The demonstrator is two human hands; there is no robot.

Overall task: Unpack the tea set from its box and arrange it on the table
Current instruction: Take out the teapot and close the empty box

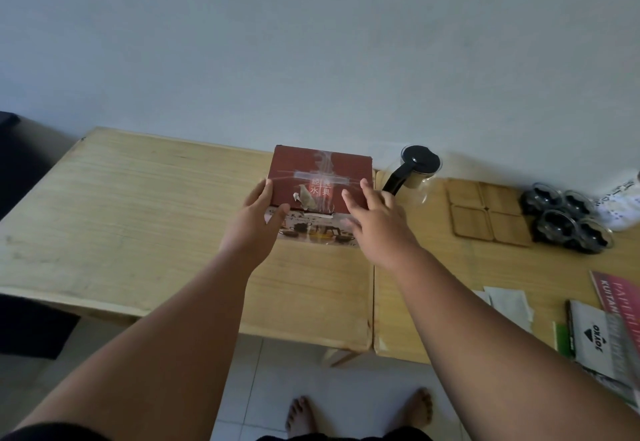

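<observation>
Left hand point(260, 213) gripping the red box point(320, 177), right hand point(372, 213) open atop; a careless swing could topple the glass teapot point(415, 172) just right.

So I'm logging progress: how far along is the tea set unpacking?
Mostly done by the look of it: glass teapot, four wooden coasters and four glass cups already sit on the table. In hand: left hand and right hand on the closed red box. Left: moving the box away, perhaps tidying.
</observation>
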